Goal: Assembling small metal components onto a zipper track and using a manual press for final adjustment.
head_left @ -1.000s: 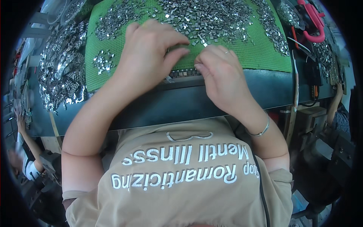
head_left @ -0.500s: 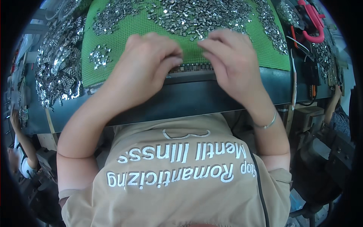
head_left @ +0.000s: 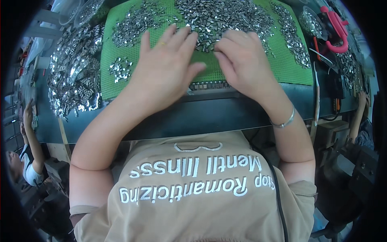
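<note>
Because the left hand [head_left: 167, 66] spreads in my head view with its fingers parted, tips at the near border of the loose metal pieces [head_left: 225, 18], I judge that a sideways sweep could scatter them across the green mat [head_left: 292, 74]. The two hands are apart; the right hand [head_left: 244, 60] curls, thumb toward fingers, at that same border, and I cannot tell whether it pinches a piece. If it does, a loose pinch might drop it. Along the mat's near edge runs a row of pieces [head_left: 209, 85]; a low wrist could knock it. Near the mat's left edge, a small cluster [head_left: 120, 69] could get mixed in if the left forearm dragged it.
</note>
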The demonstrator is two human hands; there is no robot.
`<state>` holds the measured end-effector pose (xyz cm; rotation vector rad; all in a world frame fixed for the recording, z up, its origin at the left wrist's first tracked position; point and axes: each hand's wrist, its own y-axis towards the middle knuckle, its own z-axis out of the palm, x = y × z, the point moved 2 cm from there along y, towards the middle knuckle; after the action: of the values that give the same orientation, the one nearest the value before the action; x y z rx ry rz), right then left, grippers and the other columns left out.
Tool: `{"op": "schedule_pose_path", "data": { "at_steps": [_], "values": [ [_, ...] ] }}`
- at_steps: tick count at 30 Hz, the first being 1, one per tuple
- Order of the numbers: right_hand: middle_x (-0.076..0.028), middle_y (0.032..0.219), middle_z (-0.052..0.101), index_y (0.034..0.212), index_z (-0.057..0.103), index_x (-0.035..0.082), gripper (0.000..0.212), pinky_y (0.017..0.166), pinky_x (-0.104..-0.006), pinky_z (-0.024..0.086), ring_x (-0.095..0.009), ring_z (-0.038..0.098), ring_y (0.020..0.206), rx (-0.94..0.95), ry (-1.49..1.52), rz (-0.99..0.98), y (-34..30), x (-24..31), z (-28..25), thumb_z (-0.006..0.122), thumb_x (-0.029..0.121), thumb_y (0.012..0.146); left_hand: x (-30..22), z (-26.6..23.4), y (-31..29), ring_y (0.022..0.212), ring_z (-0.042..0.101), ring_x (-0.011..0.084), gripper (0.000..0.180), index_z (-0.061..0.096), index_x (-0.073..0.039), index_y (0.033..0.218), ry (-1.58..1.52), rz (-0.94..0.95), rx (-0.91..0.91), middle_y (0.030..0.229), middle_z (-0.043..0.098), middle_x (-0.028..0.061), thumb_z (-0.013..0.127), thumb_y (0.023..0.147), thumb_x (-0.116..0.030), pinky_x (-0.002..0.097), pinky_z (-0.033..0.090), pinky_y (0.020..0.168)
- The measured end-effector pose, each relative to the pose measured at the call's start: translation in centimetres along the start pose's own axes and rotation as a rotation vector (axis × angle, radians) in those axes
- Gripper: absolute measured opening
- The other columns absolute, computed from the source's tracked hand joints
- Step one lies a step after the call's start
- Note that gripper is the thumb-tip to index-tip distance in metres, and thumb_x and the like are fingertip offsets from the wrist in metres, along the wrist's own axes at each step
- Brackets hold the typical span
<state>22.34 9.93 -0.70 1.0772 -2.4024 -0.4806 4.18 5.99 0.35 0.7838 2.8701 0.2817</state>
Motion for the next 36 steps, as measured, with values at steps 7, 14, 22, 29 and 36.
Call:
{"op": "schedule_pose_path", "data": {
  "at_steps": [7,14,22,29,36],
  "values": [
    [-0.014,0.077,0.063,0.083,0.062,-0.001,0.009,0.061,-0.0382,0.049,-0.031,0.064,0.070,-0.151,0.379,0.237,-4.1,1.0,-1.8,0.066,-0.005,0.076,-3.2,-0.6,-0.6,0.138,0.039,0.0400,0.075,0.044,0.006,0.138,-0.114,0.035,0.208,0.148,0.039,0.0251,0.062,0.089,-0.048,0.0624,0.026,0.112],
    [-0.011,0.087,0.070,0.099,0.067,0.000,0.023,0.072,-0.0310,0.054,-0.024,0.070,0.080,-0.165,0.541,0.419,-5.6,2.3,-1.0,0.069,-0.006,0.077,-0.9,-1.5,-1.1,0.119,0.059,0.0303,0.030,0.066,-0.008,0.115,-0.406,0.021,0.119,0.119,0.067,0.0104,0.069,0.088,-0.019,0.0623,0.024,0.112],
    [-0.011,0.094,0.074,0.108,0.066,-0.002,0.028,0.081,-0.0257,0.054,-0.016,0.072,0.089,-0.111,0.595,0.436,-5.7,2.1,-0.9,0.070,-0.005,0.080,1.8,-0.1,1.4,0.095,0.060,0.0276,0.010,0.071,-0.007,0.088,-0.227,0.113,-0.012,0.096,0.063,0.0059,0.073,0.079,-0.011,0.0419,0.040,0.089],
    [-0.010,0.090,0.074,0.104,0.068,0.001,0.030,0.076,-0.0311,0.055,-0.022,0.071,0.084,-0.133,0.592,0.420,-5.4,2.2,-0.8,0.070,-0.004,0.075,0.6,0.5,1.7,0.100,0.058,0.0268,0.009,0.071,-0.008,0.087,-0.131,0.134,-0.015,0.097,0.060,0.0061,0.072,0.079,-0.011,0.0420,0.038,0.091],
    [-0.009,0.089,0.073,0.105,0.068,0.002,0.032,0.076,-0.0324,0.054,-0.024,0.070,0.085,-0.131,0.592,0.387,-5.8,1.9,-0.7,0.071,-0.003,0.073,0.7,-0.1,1.1,0.099,0.058,0.0279,0.014,0.071,-0.004,0.088,-0.175,0.062,0.031,0.095,0.061,0.0073,0.072,0.077,-0.013,0.0417,0.039,0.090]
  ]
}}
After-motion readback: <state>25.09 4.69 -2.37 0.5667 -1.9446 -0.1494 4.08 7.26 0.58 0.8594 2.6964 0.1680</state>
